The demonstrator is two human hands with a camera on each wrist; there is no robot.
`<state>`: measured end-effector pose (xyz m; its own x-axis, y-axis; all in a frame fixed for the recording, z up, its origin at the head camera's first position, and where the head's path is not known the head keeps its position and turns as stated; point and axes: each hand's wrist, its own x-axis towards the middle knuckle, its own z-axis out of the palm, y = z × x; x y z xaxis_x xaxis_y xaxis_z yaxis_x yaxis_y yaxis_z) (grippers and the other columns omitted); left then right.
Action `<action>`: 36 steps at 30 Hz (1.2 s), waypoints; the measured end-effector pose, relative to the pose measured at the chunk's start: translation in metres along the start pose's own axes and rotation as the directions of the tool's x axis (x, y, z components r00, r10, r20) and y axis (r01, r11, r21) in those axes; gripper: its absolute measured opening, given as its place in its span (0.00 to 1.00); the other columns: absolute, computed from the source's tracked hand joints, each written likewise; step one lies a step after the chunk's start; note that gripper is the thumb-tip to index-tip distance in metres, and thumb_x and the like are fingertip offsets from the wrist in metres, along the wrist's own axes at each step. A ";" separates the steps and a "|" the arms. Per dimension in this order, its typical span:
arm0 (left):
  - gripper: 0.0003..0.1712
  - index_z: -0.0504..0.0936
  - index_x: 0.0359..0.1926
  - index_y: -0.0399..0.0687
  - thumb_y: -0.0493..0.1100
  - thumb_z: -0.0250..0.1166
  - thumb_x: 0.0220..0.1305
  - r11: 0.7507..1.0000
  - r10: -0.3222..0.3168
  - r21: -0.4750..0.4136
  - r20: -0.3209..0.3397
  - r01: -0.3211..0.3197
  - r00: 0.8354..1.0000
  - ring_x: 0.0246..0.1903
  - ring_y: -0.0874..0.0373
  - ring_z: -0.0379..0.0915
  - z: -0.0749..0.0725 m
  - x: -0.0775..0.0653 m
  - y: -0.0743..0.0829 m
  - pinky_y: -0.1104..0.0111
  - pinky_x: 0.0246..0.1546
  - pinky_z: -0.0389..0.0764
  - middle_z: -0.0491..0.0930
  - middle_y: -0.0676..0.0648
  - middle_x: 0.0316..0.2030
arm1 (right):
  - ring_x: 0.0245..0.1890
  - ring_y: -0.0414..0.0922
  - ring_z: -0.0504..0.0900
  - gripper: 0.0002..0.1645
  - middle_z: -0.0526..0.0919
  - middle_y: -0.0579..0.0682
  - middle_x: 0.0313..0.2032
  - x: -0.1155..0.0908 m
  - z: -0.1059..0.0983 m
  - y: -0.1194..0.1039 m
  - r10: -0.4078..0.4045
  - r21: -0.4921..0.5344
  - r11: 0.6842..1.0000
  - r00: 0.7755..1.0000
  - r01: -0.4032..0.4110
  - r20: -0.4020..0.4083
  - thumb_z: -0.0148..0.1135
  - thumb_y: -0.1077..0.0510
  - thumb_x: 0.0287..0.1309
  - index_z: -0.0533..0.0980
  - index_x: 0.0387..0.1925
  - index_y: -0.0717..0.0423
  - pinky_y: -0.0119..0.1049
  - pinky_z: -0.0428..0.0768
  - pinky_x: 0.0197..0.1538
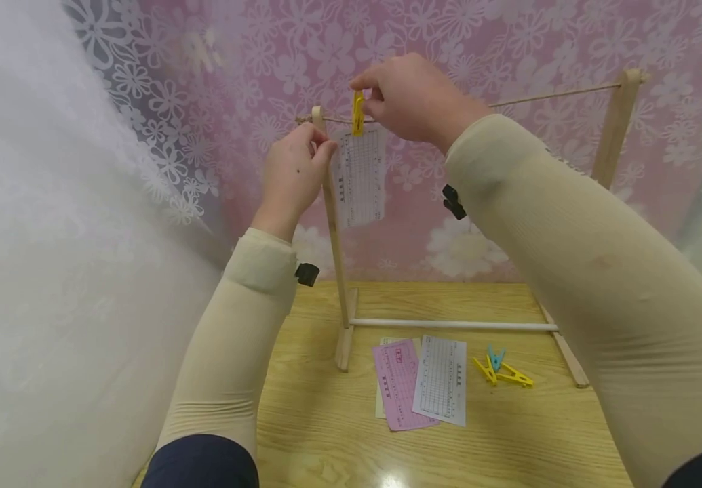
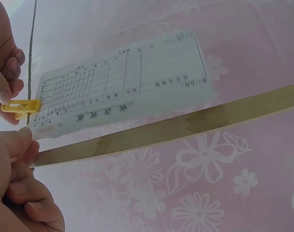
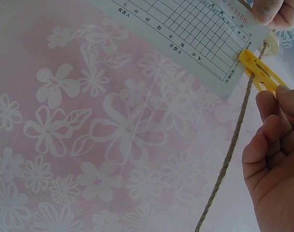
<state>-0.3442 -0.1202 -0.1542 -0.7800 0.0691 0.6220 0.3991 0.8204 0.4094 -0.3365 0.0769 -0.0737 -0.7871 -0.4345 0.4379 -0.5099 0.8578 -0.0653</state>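
A white printed receipt slip (image 1: 361, 179) hangs from a twine rope (image 3: 232, 145) beside the left wooden post of a stand. My right hand (image 1: 414, 95) pinches the handles of a yellow clothespin (image 1: 358, 114), whose tips sit over the rope and the slip's top edge. My left hand (image 1: 294, 169) pinches the slip's upper left corner between thumb and index finger, close to the post. In the right wrist view the clothespin (image 3: 258, 70) lies across the rope at the paper's edge, and red digits show near the left thumb.
On the wooden table lie a pink slip (image 1: 396, 386), a white slip (image 1: 442, 379) and a pale one mostly covered. Right of them are yellow clothespins (image 1: 514, 375) and a blue clothespin (image 1: 496, 358). A white crossbar (image 1: 454, 324) joins the stand's feet. Flowered cloth hangs behind.
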 end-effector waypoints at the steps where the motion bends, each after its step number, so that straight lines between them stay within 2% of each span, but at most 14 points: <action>1: 0.14 0.80 0.48 0.54 0.56 0.58 0.75 1.000 0.001 0.001 0.001 -0.001 1.000 0.24 0.55 0.67 0.000 0.000 0.000 0.66 0.24 0.68 0.75 0.49 0.27 | 0.31 0.48 0.72 0.27 0.81 0.54 0.50 0.000 0.001 0.001 -0.002 0.007 1.000 1.000 0.002 -0.007 0.45 0.53 0.78 0.67 0.74 0.45 0.40 0.74 0.35; 7: 0.15 0.80 0.46 0.52 0.57 0.59 0.75 0.999 0.028 -0.032 -0.024 -0.029 0.999 0.24 0.55 0.67 0.001 -0.005 -0.005 0.66 0.25 0.68 0.75 0.49 0.27 | 0.29 0.48 0.71 0.29 0.78 0.52 0.40 -0.007 0.004 0.006 -0.011 0.038 0.999 0.999 0.012 -0.046 0.43 0.52 0.78 0.63 0.76 0.43 0.40 0.72 0.35; 10: 0.15 0.80 0.46 0.51 0.56 0.59 0.75 0.998 0.041 -0.044 -0.027 -0.042 0.999 0.24 0.55 0.67 0.002 -0.010 -0.007 0.65 0.25 0.68 0.75 0.49 0.27 | 0.29 0.48 0.71 0.30 0.78 0.51 0.39 -0.018 0.006 0.013 -0.032 0.058 0.998 0.997 0.036 -0.074 0.44 0.51 0.77 0.61 0.77 0.40 0.41 0.73 0.35; 17: 0.13 0.80 0.47 0.52 0.54 0.60 0.74 0.995 0.076 -0.058 -0.001 -0.076 0.997 0.21 0.54 0.66 0.005 -0.028 -0.013 0.63 0.23 0.67 0.75 0.49 0.24 | 0.26 0.47 0.71 0.29 0.79 0.49 0.37 -0.056 0.011 0.028 -0.129 0.087 0.985 0.975 0.146 -0.182 0.49 0.55 0.74 0.67 0.74 0.43 0.41 0.72 0.34; 22: 0.11 0.81 0.46 0.51 0.52 0.61 0.74 0.989 0.125 -0.076 -0.006 -0.125 0.992 0.19 0.53 0.64 0.010 -0.042 -0.017 0.62 0.23 0.66 0.73 0.49 0.23 | 0.25 0.46 0.70 0.27 0.79 0.48 0.35 -0.081 0.018 0.041 -0.172 0.079 0.978 0.963 0.192 -0.205 0.52 0.54 0.73 0.70 0.72 0.44 0.41 0.71 0.33; 25: 0.10 0.80 0.46 0.52 0.51 0.62 0.74 0.986 0.131 -0.107 0.017 -0.128 0.991 0.20 0.54 0.67 0.014 -0.050 -0.018 0.63 0.23 0.69 0.75 0.51 0.24 | 0.24 0.45 0.71 0.27 0.80 0.47 0.34 -0.093 0.023 0.047 -0.180 0.070 0.978 0.963 0.197 -0.201 0.53 0.53 0.73 0.71 0.71 0.45 0.41 0.72 0.32; 29: 0.10 0.80 0.47 0.54 0.52 0.62 0.73 0.984 0.111 -0.145 0.063 -0.101 0.992 0.22 0.55 0.70 0.019 -0.060 -0.019 0.62 0.24 0.72 0.77 0.53 0.25 | 0.24 0.44 0.72 0.27 0.80 0.46 0.34 -0.107 0.029 0.057 -0.173 0.085 0.978 0.965 0.193 -0.198 0.54 0.55 0.72 0.71 0.70 0.45 0.41 0.73 0.32; 36: 0.12 0.80 0.48 0.54 0.54 0.62 0.74 0.981 0.113 -0.174 0.127 -0.090 0.985 0.23 0.54 0.70 0.031 -0.078 -0.023 0.61 0.26 0.72 0.77 0.53 0.26 | 0.23 0.44 0.71 0.26 0.81 0.46 0.36 -0.134 0.041 0.078 -0.113 0.114 0.984 0.978 0.134 -0.173 0.56 0.54 0.73 0.71 0.70 0.45 0.42 0.72 0.29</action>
<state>-0.3073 -0.1268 -0.2331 -0.7847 0.2333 0.5743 0.5456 0.6997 0.4613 -0.2853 0.1906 -0.1743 -0.6526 -0.4745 0.5907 -0.6467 0.7551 -0.1079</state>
